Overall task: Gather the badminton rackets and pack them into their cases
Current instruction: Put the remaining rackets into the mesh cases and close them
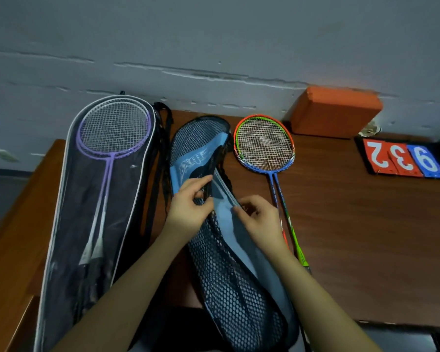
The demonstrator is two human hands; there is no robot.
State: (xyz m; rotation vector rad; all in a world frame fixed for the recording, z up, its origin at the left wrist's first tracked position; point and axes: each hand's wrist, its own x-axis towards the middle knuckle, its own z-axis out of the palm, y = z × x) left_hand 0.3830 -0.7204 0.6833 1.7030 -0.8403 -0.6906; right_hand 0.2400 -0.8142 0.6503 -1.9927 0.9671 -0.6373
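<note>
A: From the head view, what lies on the wooden table point(353, 224)?

B: In the middle, a blue mesh case point(229, 275), long and teardrop-shaped, its wide end far and its narrow end near. One face is black honeycomb netting, the other smooth light-blue cloth with a pale printed design near the wide end.

A: And the hands?

B: The left hand point(191, 199) has its fingers pinched together on the dark edge of the netting at the case's opening. The right hand point(259, 217) has its fingers curled and closed on the blue cloth edge just beside it. The two hands are near each other, one on each side of the opening.

A: Where are the rackets?

B: Two purple rackets point(112, 133), thin-framed with white strings, lie stacked inside the clear-fronted case point(69, 224) on the left, a long black bag with white piping and a glossy transparent front. Its black strap point(163, 138) trails between the two cases. On the right, two more rackets point(264, 143) lie stacked on the bare wood, apart from any case: oval heads rimmed in orange, green and blue, with a blue shaft and a green one passing under the right wrist.

A: Anything further off?

B: An orange block point(335, 110), matte and round-cornered, rests against the rough grey wall point(214, 34). At the far right lie flip-number cards point(401, 158), red and blue with white digits.
</note>
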